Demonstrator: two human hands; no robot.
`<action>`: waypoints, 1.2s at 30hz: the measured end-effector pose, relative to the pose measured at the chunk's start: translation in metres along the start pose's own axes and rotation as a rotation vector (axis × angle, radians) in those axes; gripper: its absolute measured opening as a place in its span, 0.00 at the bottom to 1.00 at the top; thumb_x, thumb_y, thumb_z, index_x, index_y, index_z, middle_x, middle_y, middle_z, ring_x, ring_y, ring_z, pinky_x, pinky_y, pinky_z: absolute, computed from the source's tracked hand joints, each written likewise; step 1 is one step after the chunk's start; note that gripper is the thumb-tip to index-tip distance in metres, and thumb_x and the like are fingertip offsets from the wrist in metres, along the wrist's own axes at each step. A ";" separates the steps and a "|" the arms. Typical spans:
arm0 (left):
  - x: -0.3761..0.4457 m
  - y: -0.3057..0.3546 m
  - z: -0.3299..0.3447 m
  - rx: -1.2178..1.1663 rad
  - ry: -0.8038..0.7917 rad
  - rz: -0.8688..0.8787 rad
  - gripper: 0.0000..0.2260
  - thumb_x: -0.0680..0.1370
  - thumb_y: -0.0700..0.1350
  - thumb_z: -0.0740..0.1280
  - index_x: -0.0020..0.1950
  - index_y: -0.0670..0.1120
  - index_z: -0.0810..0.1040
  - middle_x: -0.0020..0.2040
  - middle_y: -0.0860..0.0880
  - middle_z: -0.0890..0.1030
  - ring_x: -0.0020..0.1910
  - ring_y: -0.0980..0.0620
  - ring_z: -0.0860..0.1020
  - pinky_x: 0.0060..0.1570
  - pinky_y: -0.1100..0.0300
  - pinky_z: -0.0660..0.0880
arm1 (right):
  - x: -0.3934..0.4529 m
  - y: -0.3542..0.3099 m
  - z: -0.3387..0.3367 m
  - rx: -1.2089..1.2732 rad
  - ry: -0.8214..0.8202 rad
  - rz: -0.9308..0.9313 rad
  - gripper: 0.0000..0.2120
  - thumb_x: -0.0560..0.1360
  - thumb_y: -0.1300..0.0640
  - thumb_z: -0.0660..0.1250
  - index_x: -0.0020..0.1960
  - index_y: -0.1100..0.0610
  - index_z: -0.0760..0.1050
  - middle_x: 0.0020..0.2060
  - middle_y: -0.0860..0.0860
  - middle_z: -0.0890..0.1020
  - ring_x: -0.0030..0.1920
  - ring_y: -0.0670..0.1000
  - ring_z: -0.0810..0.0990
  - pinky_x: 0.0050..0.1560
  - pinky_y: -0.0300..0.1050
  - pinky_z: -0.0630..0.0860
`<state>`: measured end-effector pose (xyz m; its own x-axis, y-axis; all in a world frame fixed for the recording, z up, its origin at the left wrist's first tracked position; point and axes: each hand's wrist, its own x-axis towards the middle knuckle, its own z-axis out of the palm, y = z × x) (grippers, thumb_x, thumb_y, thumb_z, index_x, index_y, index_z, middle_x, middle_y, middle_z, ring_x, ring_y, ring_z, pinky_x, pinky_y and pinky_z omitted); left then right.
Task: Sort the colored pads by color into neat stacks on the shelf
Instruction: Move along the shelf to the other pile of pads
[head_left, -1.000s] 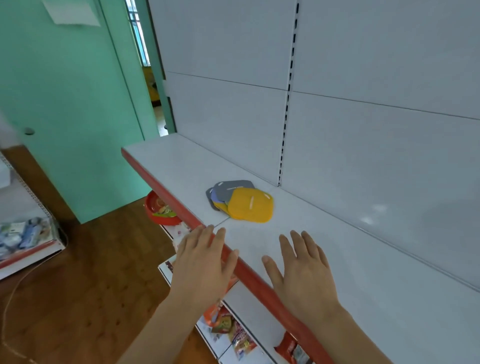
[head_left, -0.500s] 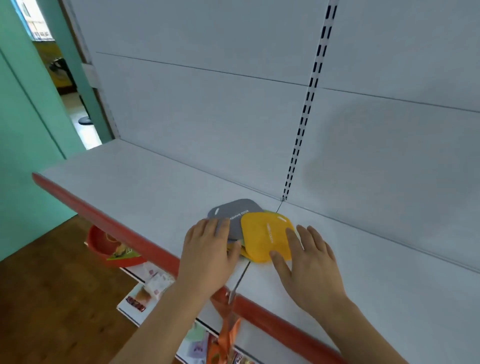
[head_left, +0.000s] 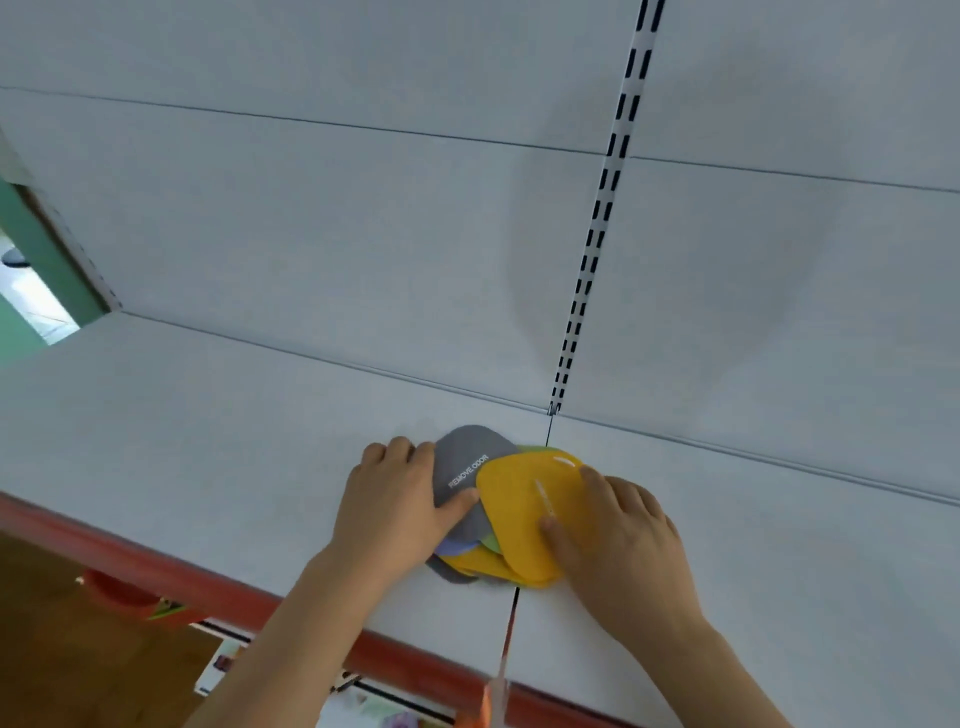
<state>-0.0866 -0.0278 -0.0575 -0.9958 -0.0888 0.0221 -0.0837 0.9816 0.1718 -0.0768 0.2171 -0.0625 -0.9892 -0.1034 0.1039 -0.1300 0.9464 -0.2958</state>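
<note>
Yellow and grey show between the two hands, which sit either side of a loose pile of pads on the white shelf (head_left: 208, 441). The left hand (head_left: 400, 504) lies over the pile's left edge, its fingers bent over the rim of the grey pad (head_left: 470, 467) and its thumb laid across that pad's face, just under white lettering that seems to read "REMOVE ODOR". The right hand (head_left: 618, 535) lies flat on the right side of the top yellow pad (head_left: 524, 514), fingers fairly straight, the thumb pressing the pad's face near its middle. The hands are apart, with the pile between them. The yellow pad overlaps the grey one; under them peek a green edge (head_left: 491, 544), a pale blue-violet edge (head_left: 457, 545), another yellow pad (head_left: 480, 564) and a second grey one (head_left: 449, 571). How many pads lie beneath cannot be told. The pile straddles the seam between two shelf boards, close to the back panel and below a slotted upright (head_left: 597, 234). A red strip (head_left: 156, 577) runs along the shelf's front edge. Below it, blurred packets and a wooden floor show.
</note>
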 end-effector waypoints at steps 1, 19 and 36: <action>0.003 -0.001 -0.004 -0.025 -0.031 -0.019 0.43 0.70 0.78 0.51 0.70 0.49 0.75 0.62 0.48 0.78 0.61 0.44 0.74 0.56 0.51 0.76 | 0.000 0.000 0.001 0.026 0.011 0.008 0.34 0.74 0.31 0.59 0.73 0.50 0.69 0.61 0.49 0.80 0.62 0.57 0.77 0.59 0.54 0.77; 0.033 -0.010 -0.026 -0.523 -0.183 0.003 0.23 0.70 0.62 0.78 0.49 0.51 0.70 0.47 0.51 0.77 0.43 0.54 0.77 0.37 0.57 0.70 | -0.011 -0.014 -0.004 0.230 0.095 0.151 0.16 0.75 0.57 0.70 0.61 0.47 0.75 0.54 0.46 0.75 0.53 0.54 0.78 0.48 0.46 0.74; 0.042 -0.021 -0.044 -0.578 -0.354 0.282 0.06 0.82 0.44 0.64 0.58 0.51 0.71 0.50 0.50 0.81 0.47 0.48 0.81 0.43 0.51 0.77 | -0.038 -0.044 0.008 0.445 0.195 0.195 0.23 0.72 0.63 0.72 0.55 0.35 0.80 0.46 0.39 0.78 0.42 0.45 0.78 0.40 0.30 0.71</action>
<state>-0.1256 -0.0592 -0.0170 -0.9371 0.3101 -0.1603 0.1133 0.7046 0.7005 -0.0343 0.1767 -0.0614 -0.9725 0.1608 0.1684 -0.0023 0.7165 -0.6976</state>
